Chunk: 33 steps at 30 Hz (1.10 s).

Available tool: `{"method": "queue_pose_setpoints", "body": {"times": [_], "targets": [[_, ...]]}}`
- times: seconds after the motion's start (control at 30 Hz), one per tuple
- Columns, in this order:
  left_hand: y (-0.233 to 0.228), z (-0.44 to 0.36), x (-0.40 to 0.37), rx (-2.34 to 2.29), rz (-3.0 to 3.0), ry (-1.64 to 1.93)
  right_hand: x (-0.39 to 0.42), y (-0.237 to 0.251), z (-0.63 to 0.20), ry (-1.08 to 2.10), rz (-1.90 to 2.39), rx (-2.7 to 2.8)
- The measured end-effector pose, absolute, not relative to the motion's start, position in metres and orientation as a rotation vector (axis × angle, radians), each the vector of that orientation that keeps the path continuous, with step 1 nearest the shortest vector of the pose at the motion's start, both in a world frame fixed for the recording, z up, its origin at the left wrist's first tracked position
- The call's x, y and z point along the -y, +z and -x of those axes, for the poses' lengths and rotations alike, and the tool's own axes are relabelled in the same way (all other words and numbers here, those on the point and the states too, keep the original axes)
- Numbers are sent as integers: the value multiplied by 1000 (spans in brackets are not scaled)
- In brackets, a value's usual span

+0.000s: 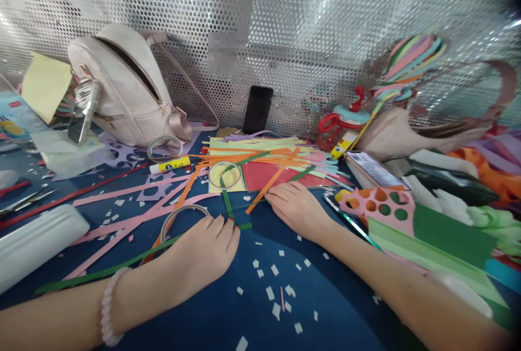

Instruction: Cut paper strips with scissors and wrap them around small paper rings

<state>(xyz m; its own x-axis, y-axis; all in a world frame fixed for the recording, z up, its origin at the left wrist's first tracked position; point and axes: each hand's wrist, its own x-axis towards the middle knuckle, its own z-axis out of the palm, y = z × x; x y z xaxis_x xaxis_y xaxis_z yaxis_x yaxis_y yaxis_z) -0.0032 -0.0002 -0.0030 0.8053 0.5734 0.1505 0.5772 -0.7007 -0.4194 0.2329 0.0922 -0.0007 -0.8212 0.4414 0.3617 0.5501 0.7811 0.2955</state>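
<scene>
My left hand (203, 248) is low over the blue table, fingertips closed on a green paper strip (227, 203) that is crossed or folded near them. A longer green strip (122, 262) runs out to the left behind this wrist. To the right, my right hand (299, 210) has its fingers pinched together at what looks like the far end of a thin green strip; the contact is mostly hidden. Beside those fingers lies an orange paper strip (264, 191). Just ahead are a roll of clear tape (225, 187) and a red sheet (260, 173).
Around lie pink strips (118, 226), a glue stick (171, 165), a second tape ring (165, 226), scissors (28, 199) and white paper scraps (274, 269). A backpack (122, 85), an upright phone (258, 109) and a handbag (391, 128) stand behind. Green sheets (451, 231) lie right.
</scene>
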Motion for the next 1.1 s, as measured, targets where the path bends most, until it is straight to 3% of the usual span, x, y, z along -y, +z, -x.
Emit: {"method": "queue_pose_setpoints", "body": {"times": [1.1], "targets": [[0,4,1,846,2512,-79,-93,-3,-232,-608,724,2635]]}}
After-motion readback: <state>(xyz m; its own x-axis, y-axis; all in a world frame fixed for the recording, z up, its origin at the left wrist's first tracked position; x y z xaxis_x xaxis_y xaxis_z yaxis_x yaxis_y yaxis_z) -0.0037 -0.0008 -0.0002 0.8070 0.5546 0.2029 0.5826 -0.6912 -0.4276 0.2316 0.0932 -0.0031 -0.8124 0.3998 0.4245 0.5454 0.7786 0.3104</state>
